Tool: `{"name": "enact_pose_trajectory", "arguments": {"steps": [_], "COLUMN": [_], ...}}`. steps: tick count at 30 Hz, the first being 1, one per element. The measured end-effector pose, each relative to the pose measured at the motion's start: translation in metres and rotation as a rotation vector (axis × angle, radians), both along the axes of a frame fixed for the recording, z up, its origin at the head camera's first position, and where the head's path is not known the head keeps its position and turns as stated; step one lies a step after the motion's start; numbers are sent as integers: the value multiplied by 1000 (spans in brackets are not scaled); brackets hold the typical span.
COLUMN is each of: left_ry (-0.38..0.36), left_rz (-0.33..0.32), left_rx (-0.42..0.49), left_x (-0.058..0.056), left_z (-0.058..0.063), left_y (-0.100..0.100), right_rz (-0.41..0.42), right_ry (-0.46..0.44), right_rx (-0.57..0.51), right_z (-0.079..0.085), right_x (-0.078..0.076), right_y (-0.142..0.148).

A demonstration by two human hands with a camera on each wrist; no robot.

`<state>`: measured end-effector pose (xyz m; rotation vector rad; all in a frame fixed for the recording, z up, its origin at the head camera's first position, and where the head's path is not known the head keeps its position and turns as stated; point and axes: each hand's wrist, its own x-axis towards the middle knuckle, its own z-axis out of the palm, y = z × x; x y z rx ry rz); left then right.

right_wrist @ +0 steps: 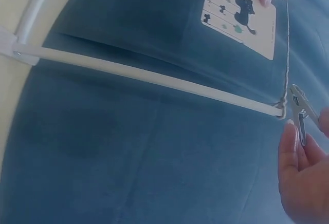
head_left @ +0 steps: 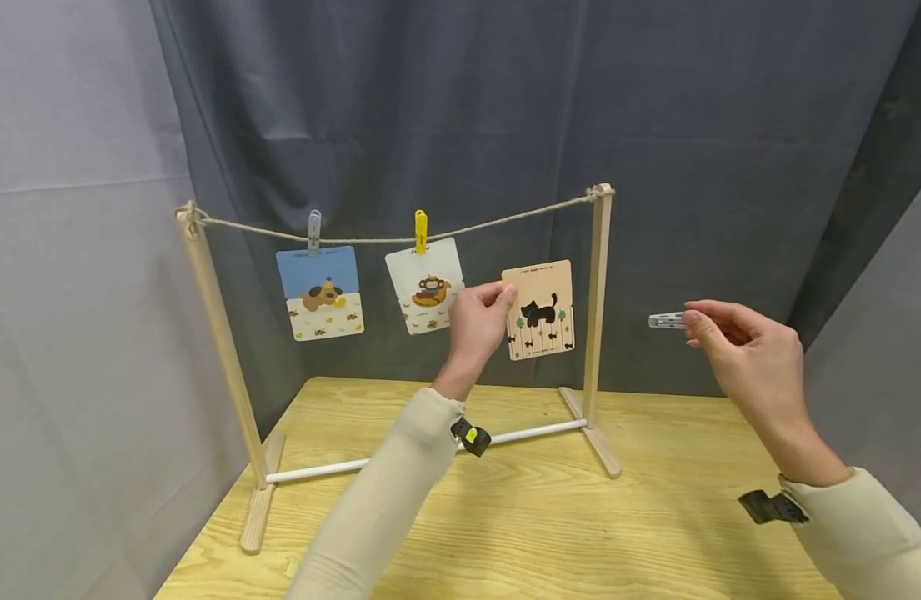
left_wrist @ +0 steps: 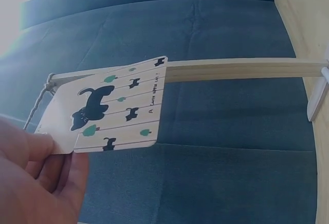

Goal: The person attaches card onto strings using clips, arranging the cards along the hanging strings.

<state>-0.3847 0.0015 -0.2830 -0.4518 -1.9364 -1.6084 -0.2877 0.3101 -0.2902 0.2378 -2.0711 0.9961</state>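
My left hand (head_left: 480,325) pinches the left edge of a cream card with a black cat (head_left: 538,310), held below the twine (head_left: 505,220) near the right post. In the left wrist view, thumb and fingers grip the cat card (left_wrist: 113,108) at its side. Off to the right of the frame, my right hand (head_left: 760,367) holds a clear clothespin (head_left: 666,321) between thumb and fingers. The right wrist view shows this clothespin (right_wrist: 299,112) in the fingertips. A dog card (head_left: 322,293) hangs from a grey clothespin (head_left: 314,232), a monkey card (head_left: 427,287) from a yellow one (head_left: 421,232).
The twine runs between two wooden posts, left (head_left: 227,358) and right (head_left: 598,308). A white rod (head_left: 321,471) joins their feet on the wood-grain table (head_left: 535,533). Dark curtain (head_left: 700,167) hangs behind, with light grey cloth (head_left: 77,292) at the left.
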Motion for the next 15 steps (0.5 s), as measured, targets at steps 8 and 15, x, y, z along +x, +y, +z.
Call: {"name": "enact_pose_trajectory", "arguments": {"steps": [8, 15], "left_ry": [46, 46], "left_rz": [56, 75], "left_rx": [7, 22], "left_x": [-6, -11], "left_z": [11, 17], "left_y": [3, 1], "right_rz": [45, 87], "right_ry": [53, 53], "right_rx": [6, 15], "right_z": [34, 59], "right_x": [-13, -29], "right_y": [-10, -24]}}
